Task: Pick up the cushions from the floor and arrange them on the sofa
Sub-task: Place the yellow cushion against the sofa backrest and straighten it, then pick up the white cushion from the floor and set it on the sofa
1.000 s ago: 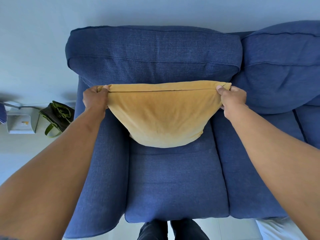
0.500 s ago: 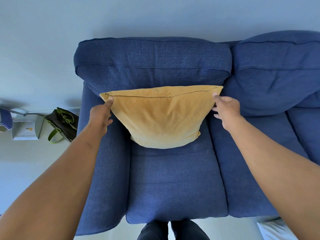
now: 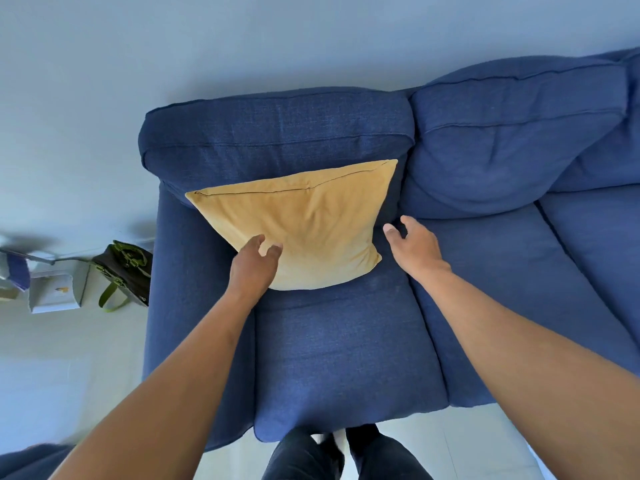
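A mustard-yellow cushion [image 3: 304,223] leans against the back cushion of the blue sofa [image 3: 346,351], standing on its leftmost seat. My left hand [image 3: 254,263] hovers in front of the cushion's lower left part, fingers apart, holding nothing. Just right of the cushion's lower right corner, my right hand [image 3: 415,245] is open over the seat, a small gap away from the fabric. No other cushion shows in this view.
The sofa's left armrest [image 3: 194,306] stands beside a pale floor with a dark bag with green straps [image 3: 123,271] and a white box [image 3: 55,292]. My legs [image 3: 346,455] stand at the seat's front edge. A second blue seat [image 3: 519,289] extends right.
Both hands have let go of the cushion's top corners and dropped lower and back. The cushion now rests by itself against the sofa back, tilted slightly.
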A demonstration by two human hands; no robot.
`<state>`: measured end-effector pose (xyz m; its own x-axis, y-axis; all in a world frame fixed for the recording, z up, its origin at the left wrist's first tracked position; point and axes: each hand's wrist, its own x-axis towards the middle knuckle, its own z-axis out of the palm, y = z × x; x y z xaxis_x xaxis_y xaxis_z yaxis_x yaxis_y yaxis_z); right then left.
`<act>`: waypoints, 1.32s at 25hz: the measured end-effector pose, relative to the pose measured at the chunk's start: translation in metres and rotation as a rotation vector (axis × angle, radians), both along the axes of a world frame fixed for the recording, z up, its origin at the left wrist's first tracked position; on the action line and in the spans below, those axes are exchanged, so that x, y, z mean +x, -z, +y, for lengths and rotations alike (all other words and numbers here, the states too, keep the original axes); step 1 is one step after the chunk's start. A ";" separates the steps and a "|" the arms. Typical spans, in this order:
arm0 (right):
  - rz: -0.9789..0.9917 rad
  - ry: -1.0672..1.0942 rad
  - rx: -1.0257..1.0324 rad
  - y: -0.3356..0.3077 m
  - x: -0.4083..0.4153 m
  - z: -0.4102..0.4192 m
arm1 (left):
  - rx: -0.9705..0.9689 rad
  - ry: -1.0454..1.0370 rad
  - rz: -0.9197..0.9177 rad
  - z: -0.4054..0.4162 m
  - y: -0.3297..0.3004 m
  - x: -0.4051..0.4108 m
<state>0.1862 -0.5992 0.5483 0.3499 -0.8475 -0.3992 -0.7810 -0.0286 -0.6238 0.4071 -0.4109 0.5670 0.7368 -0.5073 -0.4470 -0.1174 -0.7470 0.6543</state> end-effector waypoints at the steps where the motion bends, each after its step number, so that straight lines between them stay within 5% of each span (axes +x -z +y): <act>1: 0.013 -0.019 -0.014 -0.001 -0.011 0.008 | 0.001 0.070 -0.041 -0.002 -0.005 -0.011; 8: 0.255 -0.016 -0.192 -0.014 -0.115 0.075 | 0.004 0.651 -0.379 -0.013 -0.006 -0.098; 19: 0.338 0.357 -0.177 -0.022 -0.316 0.171 | -0.131 1.106 -0.406 -0.012 -0.011 -0.297; 33: 0.369 0.755 0.062 0.028 -0.636 0.237 | -0.038 1.566 -0.351 -0.059 0.040 -0.634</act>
<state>-0.4496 -0.3619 0.5199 -0.4644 -0.7743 -0.4298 -0.7306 0.6093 -0.3081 -0.2269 -0.4702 0.5271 -0.4354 -0.8309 -0.3464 -0.8557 0.2625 0.4460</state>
